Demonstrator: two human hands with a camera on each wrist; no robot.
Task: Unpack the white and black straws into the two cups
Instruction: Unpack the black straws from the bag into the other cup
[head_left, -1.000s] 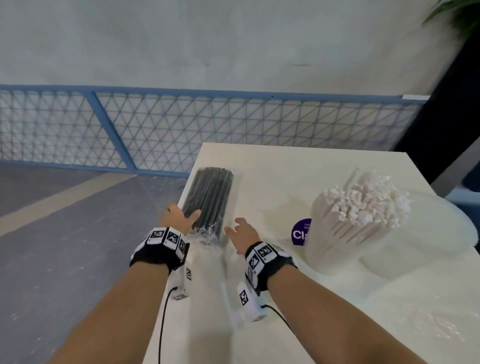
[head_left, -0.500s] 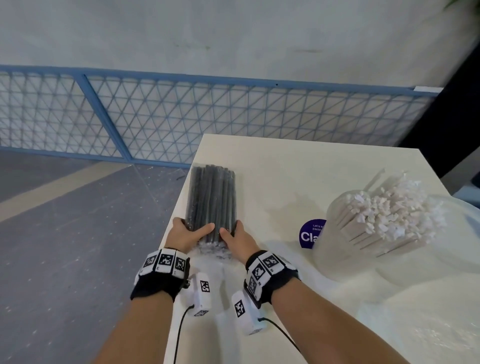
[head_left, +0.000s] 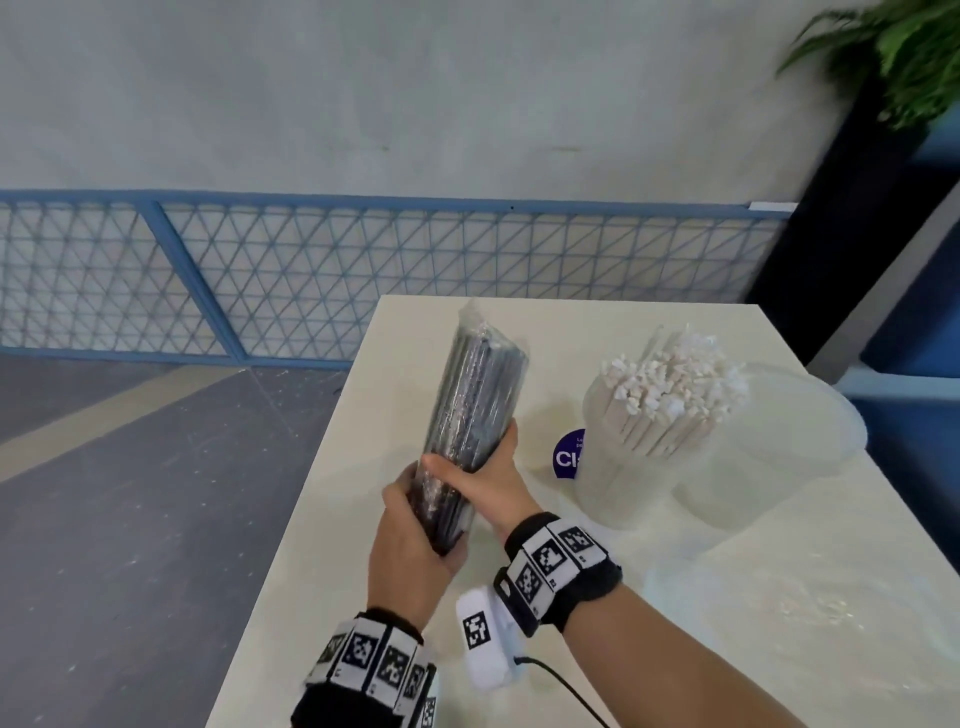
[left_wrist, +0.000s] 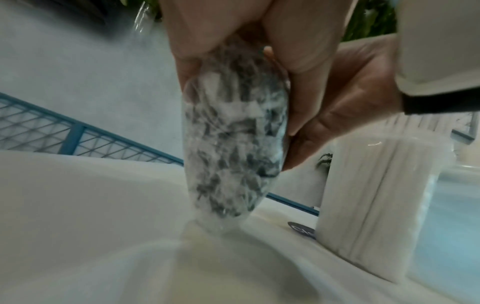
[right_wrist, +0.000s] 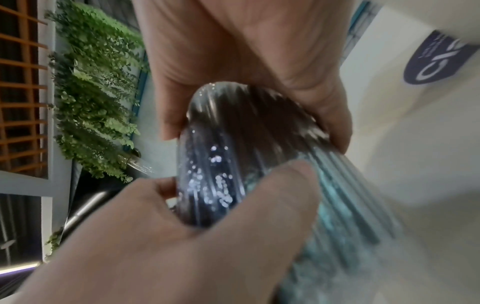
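Observation:
A pack of black straws (head_left: 475, 405) in clear wrap stands tilted above the table, its sealed top pointing away from me. My left hand (head_left: 410, 535) grips its bottom end from the left. My right hand (head_left: 488, 483) holds it just above, thumb across the front. The left wrist view shows the crumpled wrap at the pack's bottom (left_wrist: 233, 148) just above the tabletop. The right wrist view shows the pack (right_wrist: 233, 144) blurred between palm and thumb. White straws (head_left: 670, 384) fill a clear cup (head_left: 618, 483) to the right. A second clear cup (head_left: 779, 452) stands beside it, with nothing in it.
The cream table (head_left: 649, 649) has its left edge close to my left hand, with grey floor below. A purple round sticker (head_left: 567, 454) lies by the filled cup. Crumpled clear film (head_left: 810, 608) lies at the right front. A blue mesh fence (head_left: 311, 280) runs behind.
The black straw pack lay flat on the table; both hands closed on its near end and lifted it, tipping it up toward upright.

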